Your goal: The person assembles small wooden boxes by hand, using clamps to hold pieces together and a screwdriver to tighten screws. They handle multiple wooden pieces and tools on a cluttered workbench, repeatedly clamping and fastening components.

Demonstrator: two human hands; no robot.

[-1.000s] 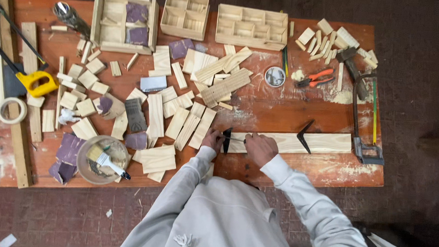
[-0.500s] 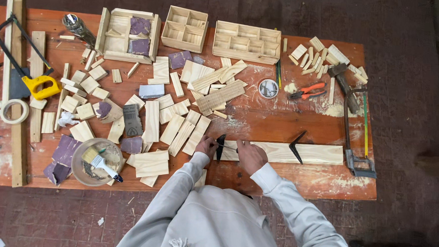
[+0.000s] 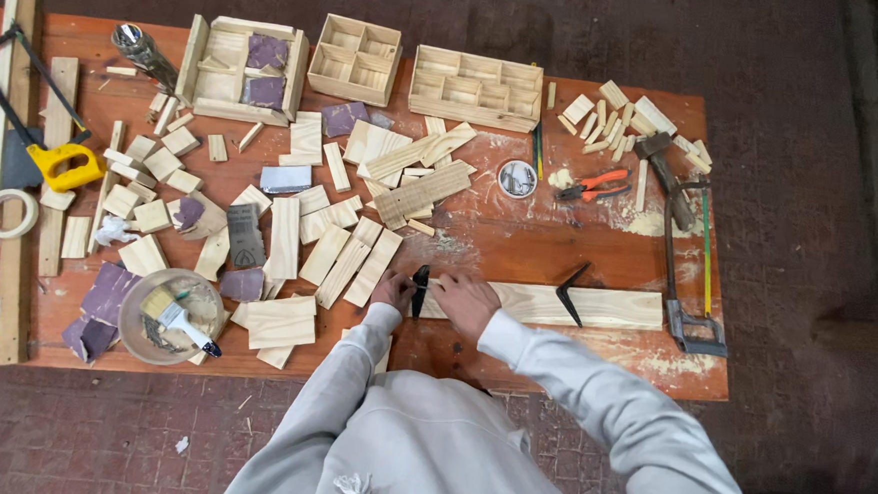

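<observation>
At the near edge of the tabletop (image 3: 593,370), the person's grey sleeves reach in from below. The left hand (image 3: 393,291) and the right hand (image 3: 464,300) meet at the left end of a long pale wooden plank (image 3: 546,305). Between them stands a small black bracket (image 3: 420,289), and both hands touch it. The fingers are too small to make out, so whether they are clenched on it or only rest against it cannot be told.

The plank lies flat, its long axis running left to right along the near edge. A second black angle bracket (image 3: 571,290) sits on it further right, its corner pointing left.

Just left of the hands lie loose wood blocks (image 3: 280,321) and a bowl with a brush (image 3: 171,315). To the right lies a hacksaw (image 3: 696,276). Farther back stand red pliers (image 3: 591,183), a tape roll (image 3: 516,178) and three compartmented wooden boxes (image 3: 476,88). The plank's left end is hidden under the hands.
</observation>
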